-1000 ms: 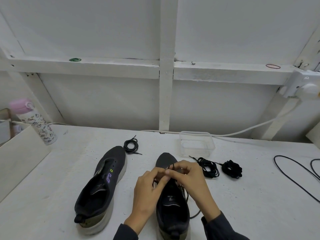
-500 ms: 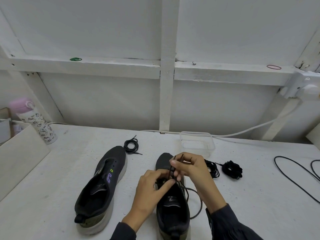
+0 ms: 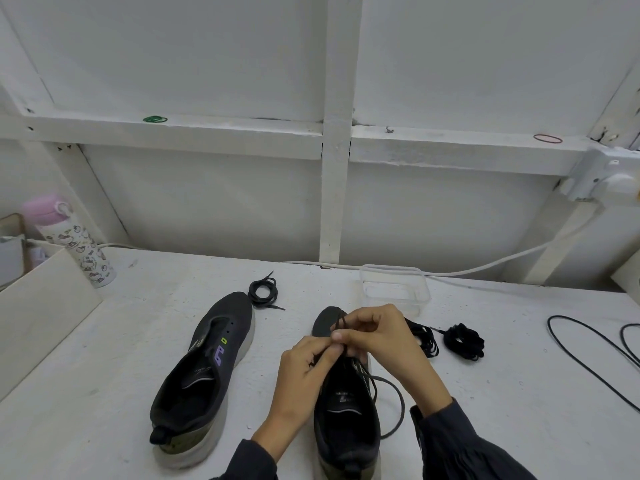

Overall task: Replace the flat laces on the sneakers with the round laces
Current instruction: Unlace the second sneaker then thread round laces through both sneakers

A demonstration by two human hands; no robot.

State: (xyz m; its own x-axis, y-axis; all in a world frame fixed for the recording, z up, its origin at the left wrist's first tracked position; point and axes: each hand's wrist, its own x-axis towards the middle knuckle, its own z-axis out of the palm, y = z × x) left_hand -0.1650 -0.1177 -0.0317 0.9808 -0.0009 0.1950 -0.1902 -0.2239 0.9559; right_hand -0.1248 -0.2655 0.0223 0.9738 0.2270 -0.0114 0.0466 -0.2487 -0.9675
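We're pinching the lace (image 3: 402,405) with left grip (image 3: 304,370) and right grip (image 3: 379,337), both clenched on it. Sneaker (image 3: 346,420) is sitting directly under them; lace slack is looping below the right grip.

Left hand (image 3: 304,370) and right hand (image 3: 379,337) touch, both pinching the lace (image 3: 398,398).

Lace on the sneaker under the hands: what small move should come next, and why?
Probably pull the lace further through. The left hand and right hand both pinch it over the front of the sneaker, and a slack loop of it lies beside that sneaker, so pulling would likely take the slack up.
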